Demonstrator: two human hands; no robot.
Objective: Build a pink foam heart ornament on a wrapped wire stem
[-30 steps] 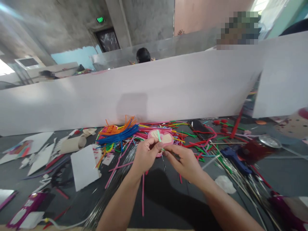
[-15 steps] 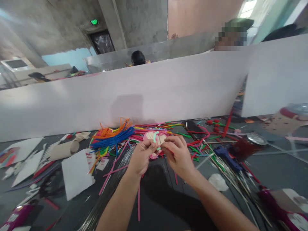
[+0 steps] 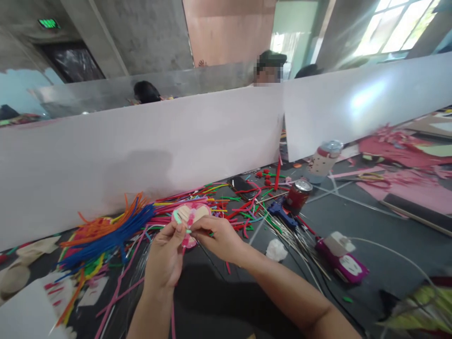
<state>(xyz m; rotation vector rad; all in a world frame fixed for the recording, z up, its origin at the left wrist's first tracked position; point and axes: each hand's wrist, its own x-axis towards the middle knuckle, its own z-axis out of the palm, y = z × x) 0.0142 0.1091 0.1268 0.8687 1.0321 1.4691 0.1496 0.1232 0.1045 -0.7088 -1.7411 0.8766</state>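
Left hand [image 3: 168,249] pinching light green strip [image 3: 177,216] left of lower centre, right hand [image 3: 219,239] beside it, fingertips narrow, their hold unclear, pink-rimmed piece [image 3: 202,213] just behind, blue stems [image 3: 106,240] lower left

Bright daylight enters by the window [image 3: 397,32]; glare spots the white panel [image 3: 369,96]; shadow darkens the surface [image 3: 219,306]; edges blur.

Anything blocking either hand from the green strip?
Nothing visible. The left hand already pinches the green strip; the right hand has its fingertips by the lower end, grip unclear. The pink-and-cream piece shows behind the strip, not in front.
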